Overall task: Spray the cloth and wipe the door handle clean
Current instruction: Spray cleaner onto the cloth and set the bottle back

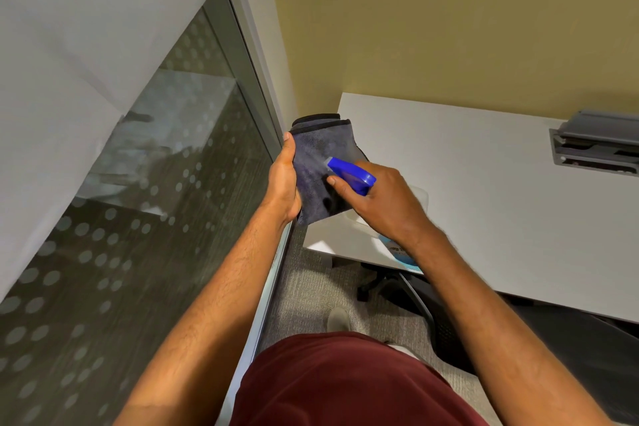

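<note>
My left hand [285,180] pinches the cloth [316,162] while my right-hand fingers [332,180] squeeze the spray bottle [351,174]; mist may overshoot onto the worktop [484,183]

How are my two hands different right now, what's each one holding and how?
The left hand grips the folded grey cloth by its edge, thumb on top, holding it up flat; the right hand wraps the spray bottle, index finger at the trigger. The left hand just presents the cloth, while the right aims the blue nozzle at it, with mist showing on the fabric. Both are closed on something and raised beside the white desk.
</note>
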A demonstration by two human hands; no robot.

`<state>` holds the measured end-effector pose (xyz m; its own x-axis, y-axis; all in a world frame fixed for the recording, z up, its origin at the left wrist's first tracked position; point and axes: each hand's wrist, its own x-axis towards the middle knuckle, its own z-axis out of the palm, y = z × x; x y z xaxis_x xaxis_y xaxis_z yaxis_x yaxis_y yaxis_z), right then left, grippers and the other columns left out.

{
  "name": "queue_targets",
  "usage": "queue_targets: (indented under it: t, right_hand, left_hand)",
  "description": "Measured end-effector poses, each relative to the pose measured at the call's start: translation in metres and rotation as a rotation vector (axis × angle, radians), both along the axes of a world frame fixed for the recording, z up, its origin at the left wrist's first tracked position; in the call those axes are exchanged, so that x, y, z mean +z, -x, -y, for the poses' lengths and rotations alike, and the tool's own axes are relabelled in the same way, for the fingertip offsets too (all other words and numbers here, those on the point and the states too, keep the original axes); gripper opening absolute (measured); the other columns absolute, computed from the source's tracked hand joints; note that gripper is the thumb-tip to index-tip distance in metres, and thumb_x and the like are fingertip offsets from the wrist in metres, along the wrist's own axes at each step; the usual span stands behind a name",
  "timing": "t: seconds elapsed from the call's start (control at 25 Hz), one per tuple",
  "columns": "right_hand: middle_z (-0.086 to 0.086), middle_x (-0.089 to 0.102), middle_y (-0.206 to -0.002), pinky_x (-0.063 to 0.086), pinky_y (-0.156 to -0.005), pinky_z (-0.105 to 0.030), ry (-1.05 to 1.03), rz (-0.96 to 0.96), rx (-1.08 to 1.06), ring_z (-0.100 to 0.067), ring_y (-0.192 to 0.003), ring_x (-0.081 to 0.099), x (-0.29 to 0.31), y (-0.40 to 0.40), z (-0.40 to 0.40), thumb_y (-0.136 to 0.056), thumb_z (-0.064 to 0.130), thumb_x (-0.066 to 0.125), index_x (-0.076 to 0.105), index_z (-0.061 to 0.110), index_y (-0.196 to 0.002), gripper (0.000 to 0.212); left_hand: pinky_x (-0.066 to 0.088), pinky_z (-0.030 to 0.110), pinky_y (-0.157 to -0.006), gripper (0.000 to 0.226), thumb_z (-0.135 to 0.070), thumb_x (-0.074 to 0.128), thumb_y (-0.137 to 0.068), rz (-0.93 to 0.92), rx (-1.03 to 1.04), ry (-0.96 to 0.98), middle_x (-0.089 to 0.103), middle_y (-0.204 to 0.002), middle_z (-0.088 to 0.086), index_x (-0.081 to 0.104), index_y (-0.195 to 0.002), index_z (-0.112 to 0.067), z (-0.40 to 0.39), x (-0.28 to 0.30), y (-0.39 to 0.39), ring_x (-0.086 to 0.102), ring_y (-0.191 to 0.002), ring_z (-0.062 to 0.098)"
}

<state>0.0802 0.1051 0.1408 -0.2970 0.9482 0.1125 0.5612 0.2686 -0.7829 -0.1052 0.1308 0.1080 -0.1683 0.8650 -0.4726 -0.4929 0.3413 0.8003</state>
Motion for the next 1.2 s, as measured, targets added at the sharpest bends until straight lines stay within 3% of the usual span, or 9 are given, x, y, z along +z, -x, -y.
queue_targets:
  t: [0.12, 0.32, 0.44, 0.52, 0.6, 0.76, 0.92, 1.04, 1.2]
  right_hand:
    - [0.009, 0.058, -0.068, 0.047, -0.058, -0.035, -0.022, 0.030, -0.082, -0.012, -0.062, 0.056, -0.004, -0.016, -0.007, -0.094, 0.060, 0.062, 0.058, 0.029, -0.082, 0.034]
    - [-0.005, 0.061, -0.073, 0.057, -0.067, -0.051, 0.041, -0.194, -0.316, -0.036, -0.067, 0.061, -0.011, -0.050, -0.031, -0.092, 0.058, 0.067, 0.063, 0.023, -0.096, 0.035]
    - [-0.004, 0.058, -0.076, 0.053, -0.056, -0.033, -0.033, -0.393, -0.457, -0.033, -0.065, 0.060, -0.014, -0.065, -0.042, -0.094, 0.053, 0.067, 0.058, 0.024, -0.097, 0.031]
    - [0.000, 0.059, -0.089, 0.050, -0.059, -0.018, -0.100, -0.502, -0.510, -0.030, -0.070, 0.061, -0.019, -0.072, -0.051, -0.097, 0.051, 0.065, 0.055, 0.022, -0.104, 0.032]
    - [-0.001, 0.058, -0.106, 0.053, -0.067, -0.018, -0.117, -0.540, -0.535, -0.037, -0.084, 0.065, -0.034, -0.077, -0.060, -0.099, 0.044, 0.064, 0.051, 0.017, -0.114, 0.033]
    - [-0.015, 0.051, -0.131, 0.057, -0.092, -0.035, -0.027, -0.467, -0.576, -0.034, -0.109, 0.061, -0.074, -0.077, -0.070, -0.100, 0.029, 0.066, 0.044, 0.002, -0.132, 0.047]
    - [-0.020, 0.046, -0.138, 0.044, -0.083, -0.001, 0.046, -0.373, -0.563, -0.014, -0.109, 0.053, -0.110, -0.077, -0.072, -0.100, 0.025, 0.068, 0.039, 0.001, -0.137, 0.053]
    - [-0.020, 0.043, -0.139, 0.043, -0.079, 0.002, 0.108, -0.340, -0.580, -0.015, -0.109, 0.051, -0.132, -0.077, -0.069, -0.099, 0.024, 0.068, 0.037, 0.001, -0.139, 0.056]
    - [-0.021, 0.043, -0.140, 0.041, -0.076, 0.004, 0.148, -0.336, -0.585, -0.016, -0.108, 0.050, -0.146, -0.081, -0.066, -0.099, 0.022, 0.068, 0.037, 0.000, -0.140, 0.056]
  left_hand:
    - [0.060, 0.048, -0.100, 0.060, -0.063, 0.044, -0.109, 0.002, 0.029, -0.007, 0.078, -0.125, 0.011, 0.072, -0.129, -0.014, 0.000, -0.003, 0.003, 0.075, -0.118, 0.028]
    - [0.065, 0.045, -0.088, 0.058, -0.062, 0.046, -0.108, 0.005, 0.045, 0.008, 0.079, -0.122, 0.009, 0.073, -0.127, -0.014, 0.001, -0.005, 0.005, 0.077, -0.113, 0.028]
    - [0.060, 0.050, -0.101, 0.056, -0.059, 0.046, -0.110, -0.037, 0.053, 0.016, 0.079, -0.123, 0.008, 0.072, -0.128, -0.013, 0.000, -0.008, 0.004, 0.076, -0.116, 0.029]
    - [0.061, 0.049, -0.102, 0.052, -0.057, 0.047, -0.110, -0.064, 0.051, 0.024, 0.080, -0.120, 0.007, 0.073, -0.125, -0.014, 0.001, -0.011, 0.002, 0.076, -0.115, 0.027]
    - [0.064, 0.045, -0.096, 0.050, -0.056, 0.047, -0.110, -0.089, 0.037, 0.035, 0.081, -0.116, 0.004, 0.073, -0.122, -0.016, 0.001, -0.013, 0.000, 0.078, -0.111, 0.024]
    - [0.067, 0.037, -0.081, 0.046, -0.056, 0.048, -0.110, -0.108, 0.030, 0.055, 0.082, -0.112, 0.002, 0.074, -0.117, -0.018, 0.002, -0.019, -0.003, 0.080, -0.104, 0.021]
    - [0.066, 0.040, -0.087, 0.046, -0.055, 0.049, -0.110, -0.115, 0.020, 0.066, 0.082, -0.112, 0.003, 0.074, -0.118, -0.017, 0.003, -0.020, -0.006, 0.079, -0.105, 0.022]
    - [0.064, 0.042, -0.093, 0.046, -0.054, 0.049, -0.110, -0.114, 0.020, 0.084, 0.082, -0.112, 0.004, 0.074, -0.116, -0.017, 0.006, -0.022, -0.008, 0.079, -0.106, 0.022]
    - [0.066, 0.035, -0.080, 0.045, -0.053, 0.048, -0.111, -0.087, 0.021, 0.085, 0.083, -0.110, 0.003, 0.075, -0.114, -0.017, 0.008, -0.023, -0.007, 0.080, -0.102, 0.020]
